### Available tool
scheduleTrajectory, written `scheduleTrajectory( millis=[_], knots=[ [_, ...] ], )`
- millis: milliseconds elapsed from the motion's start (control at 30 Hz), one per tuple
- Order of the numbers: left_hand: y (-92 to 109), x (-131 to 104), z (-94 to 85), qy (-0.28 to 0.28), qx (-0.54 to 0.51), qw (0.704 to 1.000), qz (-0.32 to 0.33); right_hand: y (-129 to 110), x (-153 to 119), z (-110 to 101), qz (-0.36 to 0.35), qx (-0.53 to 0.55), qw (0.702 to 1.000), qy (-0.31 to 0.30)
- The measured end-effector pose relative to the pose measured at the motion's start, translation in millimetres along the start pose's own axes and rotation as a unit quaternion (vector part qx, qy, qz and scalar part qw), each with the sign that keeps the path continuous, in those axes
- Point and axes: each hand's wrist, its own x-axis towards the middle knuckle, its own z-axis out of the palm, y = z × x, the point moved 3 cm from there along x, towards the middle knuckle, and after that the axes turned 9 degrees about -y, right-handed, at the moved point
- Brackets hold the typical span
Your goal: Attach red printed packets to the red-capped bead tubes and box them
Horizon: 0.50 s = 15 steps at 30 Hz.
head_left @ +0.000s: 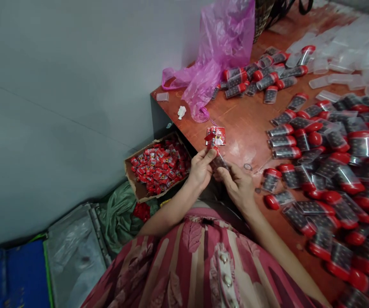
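Observation:
In front of my body, both hands hold a small clear plastic container with dark contents, tilted over the table edge. My left hand is closed, its thumb pressed on the upper end, where red printed material shows. My right hand is closed around the lower end, and its fingers partly hide the container. Just beyond the fingertips, red printed cards lie on the reddish table. To the left, below the table, a cardboard box holds many small red printed packets.
Many red-capped clear containers are heaped on the right. More lie at the back beside a pink plastic bag. Empty clear containers are piled at the far right. A green cloth and a blue crate are lower left, along the wall.

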Motion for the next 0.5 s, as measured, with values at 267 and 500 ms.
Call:
scheduleTrajectory(
  millis=[267,500],
  knots=[
    [-11,-6,2.1,0.018,0.052,0.998,-0.033,8,1,7,0.009,-0.013,0.997,0.069],
    [-12,-13,7.4,-0.044,0.021,0.997,-0.053,24,7,15,0.088,0.317,0.944,0.001]
  ],
)
